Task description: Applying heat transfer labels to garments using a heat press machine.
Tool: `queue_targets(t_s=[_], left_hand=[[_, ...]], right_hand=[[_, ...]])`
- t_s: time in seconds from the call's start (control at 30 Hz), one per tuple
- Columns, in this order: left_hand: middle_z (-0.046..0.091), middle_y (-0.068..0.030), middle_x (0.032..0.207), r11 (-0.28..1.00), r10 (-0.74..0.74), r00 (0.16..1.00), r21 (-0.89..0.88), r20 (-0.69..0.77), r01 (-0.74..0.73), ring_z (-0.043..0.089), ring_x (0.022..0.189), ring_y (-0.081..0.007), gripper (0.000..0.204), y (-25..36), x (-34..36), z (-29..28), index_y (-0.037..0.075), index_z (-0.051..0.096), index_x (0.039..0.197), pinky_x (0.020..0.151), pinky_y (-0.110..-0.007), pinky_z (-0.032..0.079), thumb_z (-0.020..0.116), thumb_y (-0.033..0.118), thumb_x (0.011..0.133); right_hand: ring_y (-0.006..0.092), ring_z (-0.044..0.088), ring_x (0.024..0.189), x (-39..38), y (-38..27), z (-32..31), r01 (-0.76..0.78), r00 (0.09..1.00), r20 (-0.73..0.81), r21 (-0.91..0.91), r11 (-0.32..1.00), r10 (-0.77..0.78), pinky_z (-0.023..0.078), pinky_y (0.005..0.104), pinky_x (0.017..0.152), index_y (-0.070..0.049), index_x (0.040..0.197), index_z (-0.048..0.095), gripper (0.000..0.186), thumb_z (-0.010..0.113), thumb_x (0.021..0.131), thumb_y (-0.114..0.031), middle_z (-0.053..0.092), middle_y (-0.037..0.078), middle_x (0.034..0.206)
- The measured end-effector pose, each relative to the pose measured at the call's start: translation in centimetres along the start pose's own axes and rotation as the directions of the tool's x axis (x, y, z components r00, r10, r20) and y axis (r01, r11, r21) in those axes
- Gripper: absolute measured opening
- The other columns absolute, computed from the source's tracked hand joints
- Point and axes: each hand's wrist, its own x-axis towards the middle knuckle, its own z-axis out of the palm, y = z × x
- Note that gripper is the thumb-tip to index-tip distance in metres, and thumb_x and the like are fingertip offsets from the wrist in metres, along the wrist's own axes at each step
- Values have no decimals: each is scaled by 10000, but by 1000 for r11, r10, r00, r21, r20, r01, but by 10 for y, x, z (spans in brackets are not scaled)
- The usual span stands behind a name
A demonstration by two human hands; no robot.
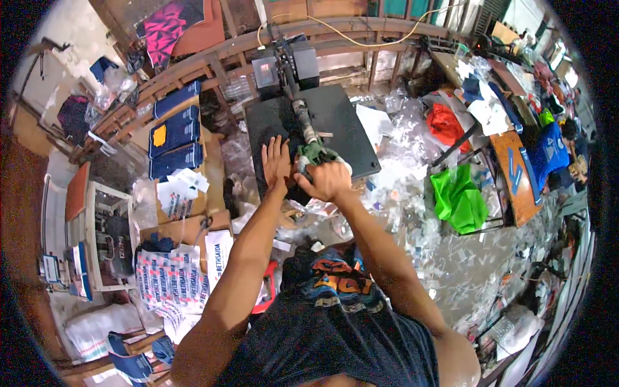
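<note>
In front of me is a black press-like machine with a flat square plate [350, 122] and a long lever [302, 116] running down its middle. The near end of the lever has a handle wrapped in green and white cloth [314, 153]. My right hand [327, 182] is closed around this wrapped handle. To its left, my left hand [276, 162] lies flat with its fingers stretched out, on the dark surface at the plate's near left part. Nothing shows in the left hand. What lies beneath the plate is hidden.
Folded dark blue pieces [174, 134] lie on cardboard at the left, with scissors [205, 224] and printed white sheets [164, 277] nearer me. At the right are a bright green bag [459, 200], a red bag [445, 126] and an orange-brown board [514, 177]. Plastic scraps litter the floor.
</note>
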Motion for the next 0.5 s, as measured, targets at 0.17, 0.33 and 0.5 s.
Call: queue_targets(t_s=[0.17, 0.33, 0.5], left_hand=[[418, -90, 1602, 1000, -9, 1000, -9, 5, 9, 299, 1536, -276, 584, 10, -4, -15, 104, 518, 1463, 1281, -479, 161, 624, 330, 935], [439, -97, 1593, 1000, -1, 999, -24, -36, 0, 343, 1516, -271, 547, 8, 1, -12, 100, 553, 1432, 1277, -474, 175, 609, 338, 942], [445, -92, 1591, 1000, -22, 999, -17, -33, 22, 344, 1515, -267, 539, 8, 1, -12, 101, 560, 1422, 1273, -475, 182, 599, 362, 952]], right_hand=[[399, 721, 768, 0, 1, -3, -8, 1000, 25, 0, 1000, 8, 562, 523, 741, -120, 946, 764, 634, 452, 962, -671, 720, 208, 767], [412, 699, 686, 1, 6, 3, 32, 999, -27, -8, 999, -32, 542, 541, 661, -125, 876, 728, 540, 510, 956, -612, 690, 210, 696], [411, 700, 688, 4, 5, 1, 37, 999, -20, -15, 999, -37, 545, 537, 664, -124, 873, 726, 549, 512, 954, -623, 692, 207, 699]])
